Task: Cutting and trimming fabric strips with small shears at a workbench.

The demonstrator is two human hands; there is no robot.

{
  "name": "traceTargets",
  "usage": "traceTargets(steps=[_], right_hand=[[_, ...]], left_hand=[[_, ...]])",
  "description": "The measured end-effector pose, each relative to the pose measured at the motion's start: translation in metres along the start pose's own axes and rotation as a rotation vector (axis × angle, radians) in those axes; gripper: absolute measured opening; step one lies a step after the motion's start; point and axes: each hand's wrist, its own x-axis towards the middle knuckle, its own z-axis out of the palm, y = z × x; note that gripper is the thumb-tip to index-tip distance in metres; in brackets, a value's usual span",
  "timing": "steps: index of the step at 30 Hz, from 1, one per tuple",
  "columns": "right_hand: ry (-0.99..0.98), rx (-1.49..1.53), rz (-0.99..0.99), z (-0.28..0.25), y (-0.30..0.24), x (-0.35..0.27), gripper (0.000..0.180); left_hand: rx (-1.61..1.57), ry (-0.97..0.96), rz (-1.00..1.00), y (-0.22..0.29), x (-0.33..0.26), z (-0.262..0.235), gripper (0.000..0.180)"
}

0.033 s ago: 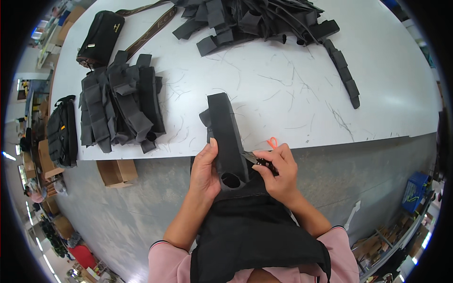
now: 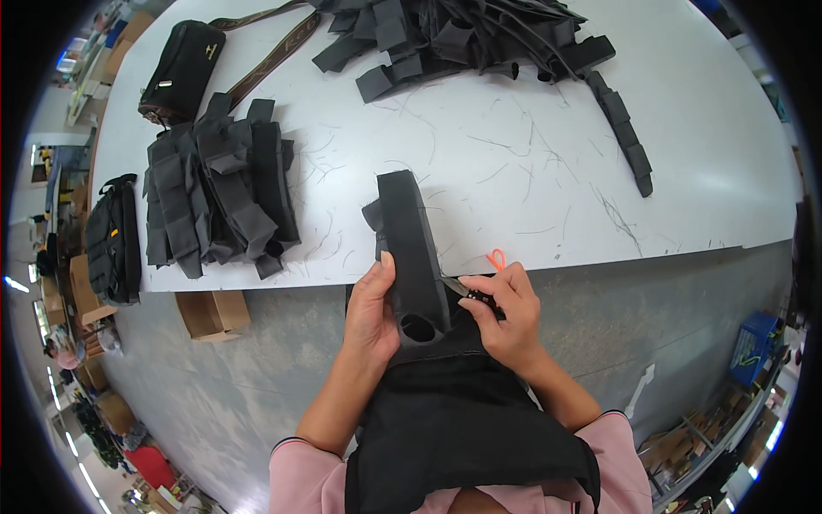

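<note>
My left hand is closed on the left edge of a dark grey fabric strip. Small pocket-like folds stick out on that strip's left side, and a round dark opening shows at its near end. From there it reaches over the table's front edge. In my right hand, pinched between thumb and fingers, is a pair of thread snips with black handles. Their metal blades point left and meet the strip's right edge; whether they touch a thread I cannot make out. An orange loop shows just beyond my right fingers.
On the white table lie loose thread ends. A stack of similar strips lies left, a larger pile at the back and a single strip to the right. Two black bags are at the left; a cardboard box stands below.
</note>
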Motion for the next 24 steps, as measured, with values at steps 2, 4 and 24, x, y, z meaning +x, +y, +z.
traceTargets(steps=[2, 4, 24], right_hand=[[0.019, -0.033, -0.079, 0.001, 0.0, -0.002, 0.028], [0.06, -0.049, -0.013, -0.002, -0.007, -0.005, 0.025], [-0.127, -0.012, -0.155, 0.03, -0.009, 0.002, 0.031]], left_hand=[[0.009, 0.002, 0.0, 0.0, 0.0, 0.0, 0.037], [0.016, 0.006, 0.002, 0.0, -0.001, -0.002, 0.036], [-0.263, -0.315, -0.242, -0.011, 0.0, -0.006, 0.046]])
